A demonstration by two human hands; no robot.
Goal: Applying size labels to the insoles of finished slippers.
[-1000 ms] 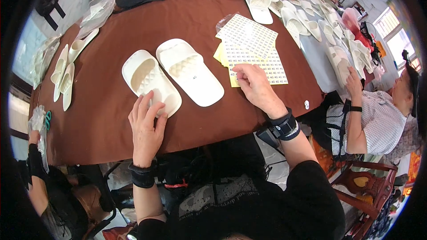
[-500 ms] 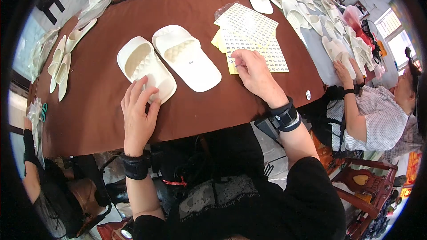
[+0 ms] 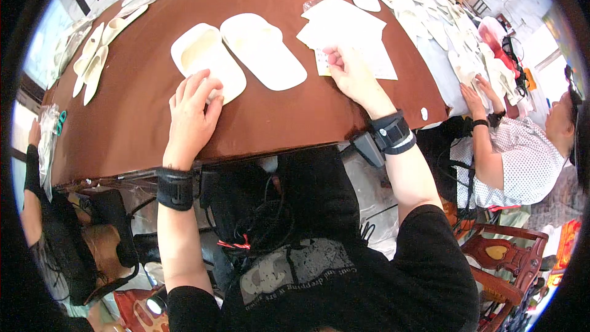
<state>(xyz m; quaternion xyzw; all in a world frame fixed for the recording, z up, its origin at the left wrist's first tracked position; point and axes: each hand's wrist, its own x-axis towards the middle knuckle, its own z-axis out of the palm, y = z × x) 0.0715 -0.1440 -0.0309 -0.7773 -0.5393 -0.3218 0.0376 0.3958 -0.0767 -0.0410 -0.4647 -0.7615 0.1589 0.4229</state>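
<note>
A pair of cream slippers lies side by side near the middle of the brown table (image 3: 123, 117), with the left slipper (image 3: 198, 61) under the fingertips of the left hand (image 3: 189, 117), which lies flat and spread on its near end, pressing rather than gripping. The right slipper (image 3: 263, 49) lies untouched just beside it. The right hand (image 3: 350, 74) rests on a stack of white sheets (image 3: 347, 31) to the right of the slippers, its fingers curled down onto the near edge of the paper; whether it pinches a sheet cannot be told. Both wrists carry black bands. More cream slippers (image 3: 92, 55) lie stacked along the far left edge of the table, and many others (image 3: 430, 18) crowd the right side, where a seated person's hands (image 3: 476, 92) work among them. A person in black sleeves sits at the lower left corner beside clear bags (image 3: 48, 129). Nothing blocks either hand from the pair. Compared with half a second ago, the left hand has slid a little farther onto the slipper, the right hand has stayed on the sheets, and the table sits lower in view.
</note>
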